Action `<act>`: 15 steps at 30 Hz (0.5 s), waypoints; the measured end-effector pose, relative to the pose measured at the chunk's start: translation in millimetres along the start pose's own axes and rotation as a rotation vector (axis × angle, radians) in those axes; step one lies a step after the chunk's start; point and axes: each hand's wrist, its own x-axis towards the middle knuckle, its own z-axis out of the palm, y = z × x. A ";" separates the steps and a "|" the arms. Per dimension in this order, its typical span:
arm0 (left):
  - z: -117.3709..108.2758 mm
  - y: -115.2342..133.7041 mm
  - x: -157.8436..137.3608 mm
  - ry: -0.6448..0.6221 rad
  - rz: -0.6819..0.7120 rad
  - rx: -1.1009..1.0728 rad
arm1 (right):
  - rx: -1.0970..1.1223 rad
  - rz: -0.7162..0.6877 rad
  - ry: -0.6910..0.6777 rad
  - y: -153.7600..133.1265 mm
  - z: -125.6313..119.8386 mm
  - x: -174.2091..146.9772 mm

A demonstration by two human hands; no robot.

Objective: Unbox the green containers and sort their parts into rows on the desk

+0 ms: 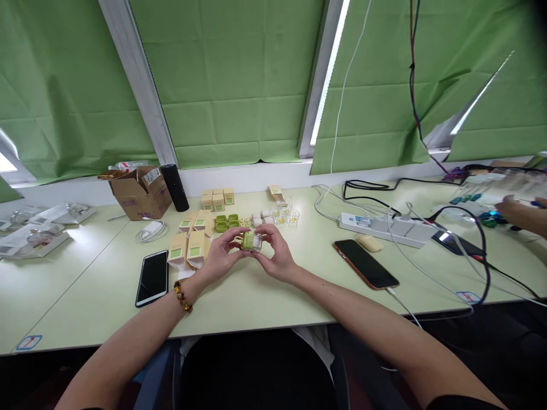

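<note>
In front of my chest, my left hand [222, 254] and my right hand [277, 254] both grip a small clear-and-green container [251, 241] with something white inside. The fingers of each hand close on one end of it. Just beyond lie several green square parts [226, 223], small yellowish pieces [244, 222], white-pink cylinders [262, 220] and clear cups [286, 215] with yellow spots. Near my left wrist, with its beaded bracelet [183, 296], stand several cream cartons [196, 248] with green windows.
A white phone [152, 278] lies left, and a charging phone [364, 263] right, by a power strip [387, 229] with tangled cables. Behind stand a cardboard box [141, 193], a black cylinder [174, 188] and more cartons [218, 200]. Another person's hand [519, 209] is at far right.
</note>
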 end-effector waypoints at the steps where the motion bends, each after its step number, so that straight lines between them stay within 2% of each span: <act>1: -0.3 -0.2 -0.1 0.006 -0.012 -0.008 | 0.020 0.031 0.007 0.0 0.8 -0.3; 4: -2.3 -0.3 -1.0 0.000 -0.017 -0.052 | 0.120 0.158 0.025 0.0 2.8 -0.7; 8: -4.6 0.1 -1.8 0.008 0.046 -0.088 | 0.353 0.298 0.026 -1.3 1.0 3.1; 15: -5.5 -5.0 2.2 0.143 0.064 0.127 | 0.730 0.525 -0.206 3.6 -0.9 8.5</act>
